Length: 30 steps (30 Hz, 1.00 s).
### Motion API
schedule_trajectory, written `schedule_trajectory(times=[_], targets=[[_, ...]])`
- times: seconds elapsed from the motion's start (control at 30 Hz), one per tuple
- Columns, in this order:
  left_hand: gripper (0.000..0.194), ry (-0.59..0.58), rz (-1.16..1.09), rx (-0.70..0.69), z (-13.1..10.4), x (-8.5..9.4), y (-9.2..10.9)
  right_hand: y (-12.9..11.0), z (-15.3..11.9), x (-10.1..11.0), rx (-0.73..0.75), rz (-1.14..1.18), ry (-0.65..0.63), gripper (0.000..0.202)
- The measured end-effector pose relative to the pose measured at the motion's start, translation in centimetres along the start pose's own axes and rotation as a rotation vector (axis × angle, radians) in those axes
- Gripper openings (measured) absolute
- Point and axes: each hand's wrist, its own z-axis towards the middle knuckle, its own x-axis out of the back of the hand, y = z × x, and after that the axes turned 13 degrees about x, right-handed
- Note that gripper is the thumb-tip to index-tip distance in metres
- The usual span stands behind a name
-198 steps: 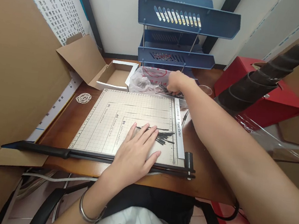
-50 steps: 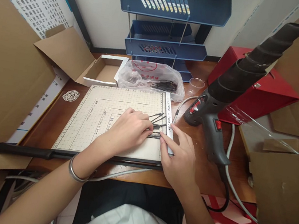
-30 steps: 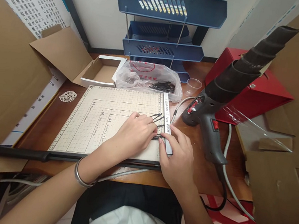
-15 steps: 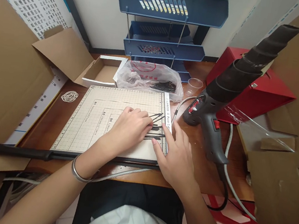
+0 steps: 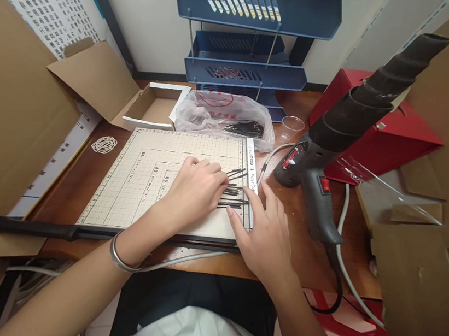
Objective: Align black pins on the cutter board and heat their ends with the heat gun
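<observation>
A paper cutter (image 5: 122, 187) lies on the desk with its gridded board facing up. Several thin black strips (image 5: 232, 190), perhaps wires or tubing, lie across the right part of the board, their ends towards the white ruler edge (image 5: 252, 166). My left hand (image 5: 201, 187) is over the board, its fingers curled and closed around the strips' left ends, which it hides. With fingers apart, my right hand (image 5: 268, 231) rests at the board's right edge, thumb and index fingertip beside the strips' right ends. The cutter's black handle (image 5: 34, 228) runs along the front left.
A grey heat gun (image 5: 323, 170) stands at the right, nozzle up, before a red box (image 5: 404, 125). Behind the board are a plastic bag (image 5: 201, 121) holding black strips, a clear cup (image 5: 291, 128), an open carton (image 5: 160, 107) and blue trays (image 5: 245, 74). White loops (image 5: 104, 144) lie left.
The black strips have shifted slightly under my left fingers and lie a little more evenly. Both hands stay in almost the same place.
</observation>
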Motion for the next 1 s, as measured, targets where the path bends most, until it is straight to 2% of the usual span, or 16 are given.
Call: schedule_trajectory(times=[0.1, 0.2, 0.4, 0.67, 0.77, 1.0], targets=[[0.025, 0.044, -0.028, 0.012, -0.9, -0.2, 0.0, 0.0, 0.0, 0.0, -0.006, 0.001, -0.017, 0.051], [0.034, 0.103, -0.045, 0.012, -2.5, -0.6, 0.2, -0.1, 0.0, 0.0, -0.006, 0.003, -0.021, 0.051], [0.055, 0.043, -0.091, -0.032, -4.6, -1.9, 1.4, 0.1, -0.1, -0.2, 0.015, -0.006, -0.02, 0.047], [0.069, 0.015, -0.109, -0.012, -4.4, -3.1, 3.2, 0.1, -0.1, -0.1, 0.011, 0.03, 0.002, 0.048], [0.069, 0.026, -0.111, 0.008, -4.3, -2.8, 3.1, 0.1, -0.2, -0.1, -0.014, 0.03, -0.005, 0.05], [0.058, 0.039, -0.105, 0.039, -3.9, -2.0, 2.1, 0.1, 0.0, -0.1, 0.007, -0.015, -0.024, 0.044]])
